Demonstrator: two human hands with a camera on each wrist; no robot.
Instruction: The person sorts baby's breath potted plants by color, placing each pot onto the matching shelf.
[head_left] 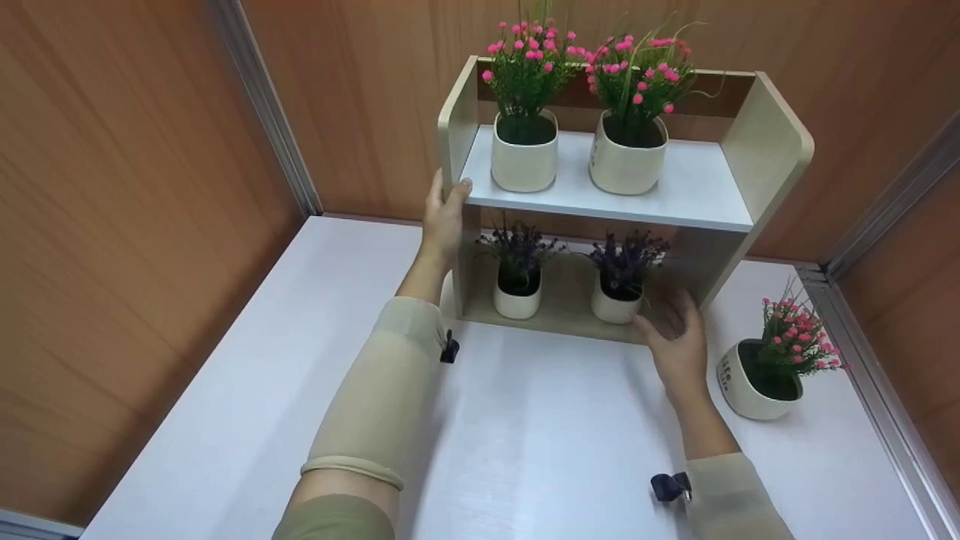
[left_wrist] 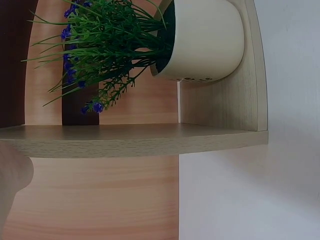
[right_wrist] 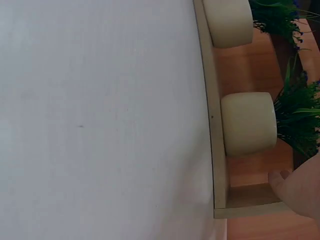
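A two-tier wooden shelf (head_left: 772,146) stands against the back wall. My left hand (head_left: 442,225) grips its left side panel at the height of the upper board, thumb at the front edge. Lower down, my right hand (head_left: 679,349) holds the right side panel, with the thumb (right_wrist: 277,182) inside it in the right wrist view. Two white pots with pink flowers, a left one (head_left: 523,161) and a right one (head_left: 628,161), sit on the upper board. Below them stand two white pots of purple flowers, one left (head_left: 517,301) and one right (head_left: 616,306), the latter close to my right thumb.
Another white pot with pink flowers (head_left: 757,390) stands on the white table (head_left: 525,442), right of my right forearm. Wood-grain panels (head_left: 360,105) with metal rails (head_left: 274,112) enclose the table at the back and sides.
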